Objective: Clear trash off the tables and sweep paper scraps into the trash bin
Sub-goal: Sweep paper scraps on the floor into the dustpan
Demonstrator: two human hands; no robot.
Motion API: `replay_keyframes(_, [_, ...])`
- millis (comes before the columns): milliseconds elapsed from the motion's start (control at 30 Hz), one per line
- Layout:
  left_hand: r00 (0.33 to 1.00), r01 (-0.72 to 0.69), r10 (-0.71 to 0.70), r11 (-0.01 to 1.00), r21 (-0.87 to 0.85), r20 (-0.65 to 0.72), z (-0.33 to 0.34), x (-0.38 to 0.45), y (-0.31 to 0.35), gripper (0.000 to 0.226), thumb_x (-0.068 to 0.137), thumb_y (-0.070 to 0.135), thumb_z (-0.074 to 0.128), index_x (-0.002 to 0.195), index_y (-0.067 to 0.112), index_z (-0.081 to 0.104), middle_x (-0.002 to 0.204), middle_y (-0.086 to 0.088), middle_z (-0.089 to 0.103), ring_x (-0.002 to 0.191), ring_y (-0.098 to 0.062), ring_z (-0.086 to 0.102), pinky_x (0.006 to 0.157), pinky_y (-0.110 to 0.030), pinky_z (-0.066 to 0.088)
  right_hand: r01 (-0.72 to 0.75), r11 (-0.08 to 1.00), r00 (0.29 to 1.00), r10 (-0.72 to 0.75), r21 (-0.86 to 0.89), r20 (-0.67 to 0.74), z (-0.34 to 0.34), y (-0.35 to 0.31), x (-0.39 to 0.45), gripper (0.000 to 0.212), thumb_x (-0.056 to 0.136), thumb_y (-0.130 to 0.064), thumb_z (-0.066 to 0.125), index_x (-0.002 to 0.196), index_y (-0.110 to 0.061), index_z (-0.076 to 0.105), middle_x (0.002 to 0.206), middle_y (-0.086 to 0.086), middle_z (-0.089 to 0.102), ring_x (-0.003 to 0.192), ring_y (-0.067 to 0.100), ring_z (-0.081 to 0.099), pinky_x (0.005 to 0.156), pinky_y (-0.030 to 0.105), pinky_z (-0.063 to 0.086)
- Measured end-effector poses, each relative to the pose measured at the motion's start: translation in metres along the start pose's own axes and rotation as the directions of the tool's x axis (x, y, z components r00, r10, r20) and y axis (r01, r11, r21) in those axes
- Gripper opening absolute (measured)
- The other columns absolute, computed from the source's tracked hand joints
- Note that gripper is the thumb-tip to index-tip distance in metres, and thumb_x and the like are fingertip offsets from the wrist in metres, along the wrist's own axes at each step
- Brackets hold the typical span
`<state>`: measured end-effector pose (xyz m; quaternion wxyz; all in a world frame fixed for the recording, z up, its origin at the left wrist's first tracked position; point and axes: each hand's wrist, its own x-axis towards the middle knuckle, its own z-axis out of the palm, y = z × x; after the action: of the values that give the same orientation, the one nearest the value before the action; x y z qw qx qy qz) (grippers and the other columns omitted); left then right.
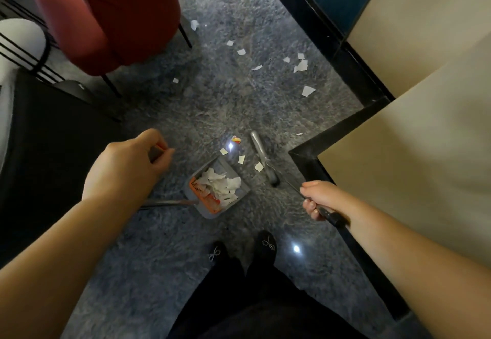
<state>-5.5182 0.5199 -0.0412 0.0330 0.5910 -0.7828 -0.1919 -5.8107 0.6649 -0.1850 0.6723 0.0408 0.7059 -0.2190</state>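
Paper scraps (221,183) already fill the grey dustpan (216,188) at frame centre, along with an orange wrapper, so the sweeping looks partly done. A few pieces (241,159) lie just ahead of the pan's lip beside the broom head (261,156), and many more (301,65) are scattered on the floor toward the upper middle and upper right. The left hand (130,164) curls round the dustpan handle; the right hand (320,199) grips the broom handle. No trash bin is visible, so emptying remains.

Speckled grey floor (159,272) — a dustpan (218,187) of paper between both hands' fingers, white scraps (301,66) scattered well beyond them.
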Motion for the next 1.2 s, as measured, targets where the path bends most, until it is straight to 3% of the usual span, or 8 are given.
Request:
replay_keyframes(300, [0.999, 0.04, -0.041, 0.999, -0.008, -0.034, -0.014, 0.022, -0.028, 0.015, 0.091, 0.04, 0.063, 0.087, 0.026, 0.059, 0.062, 0.0, 0.058, 0.057, -0.02, 0.056, 0.055, -0.039, 0.053, 0.077, 0.991, 0.996, -0.082, -0.109, -0.045, 0.015, -0.041, 0.003, 0.046, 0.104, -0.016, 0.038, 0.148, -0.025, 0.028, 0.066, 0.005, 0.041, 0.035, 0.005, 0.034, 0.035, 0.016, 0.028])
replay_keyframes(600, [1.0, 0.013, -0.013, 1.0, 0.006, 0.014, -0.024, 0.073, -0.059, 0.015, 0.091, 0.04, 0.061, 0.086, 0.026, 0.058, 0.064, -0.001, 0.058, 0.059, -0.021, 0.057, 0.058, -0.041, 0.055, 0.036, 0.992, 0.993, -0.048, -0.118, -0.105, 0.043, -0.087, 0.025, 0.042, 0.104, -0.017, 0.036, 0.145, -0.025, 0.03, 0.064, 0.004, 0.038, 0.031, 0.004, 0.032, 0.035, 0.014, 0.027])
replay_keyframes(767, [0.998, -0.037, 0.033, 0.997, 0.07, 0.061, -0.017, 0.1, -0.071, 0.018, 0.093, 0.041, 0.059, 0.091, 0.023, 0.057, 0.067, -0.001, 0.058, 0.062, -0.025, 0.057, 0.06, -0.043, 0.056, -0.007, 0.982, 0.998, -0.005, -0.189, -0.062, 0.072, -0.105, 0.037, 0.03, 0.104, -0.02, 0.035, 0.134, -0.021, 0.041, 0.065, 0.002, 0.039, 0.037, 0.005, 0.033, 0.038, 0.016, 0.027])
replay_keyframes(900, [0.997, -0.073, 0.068, 0.993, 0.096, 0.048, -0.018, 0.115, -0.08, 0.018, 0.094, 0.038, 0.059, 0.091, 0.021, 0.056, 0.063, 0.002, 0.054, 0.059, -0.024, 0.055, 0.056, -0.039, 0.053, -0.028, 0.958, 1.0, 0.023, -0.286, -0.021, 0.098, -0.112, 0.042, 0.04, 0.104, -0.02, 0.034, 0.144, -0.025, 0.032, 0.066, 0.003, 0.04, 0.036, 0.005, 0.035, 0.037, 0.015, 0.03])
replay_keyframes(1200, [0.995, -0.089, 0.085, 0.99, 0.11, 0.043, -0.017, 0.128, -0.086, 0.021, 0.095, 0.041, 0.055, 0.091, 0.021, 0.054, 0.067, -0.004, 0.059, 0.059, -0.026, 0.056, 0.054, -0.04, 0.053, -0.032, 0.926, 0.998, 0.05, -0.376, 0.038, 0.138, -0.1, 0.025, 0.042, 0.104, -0.019, 0.034, 0.144, -0.028, 0.028, 0.064, 0.003, 0.039, 0.035, 0.005, 0.035, 0.035, 0.016, 0.031])
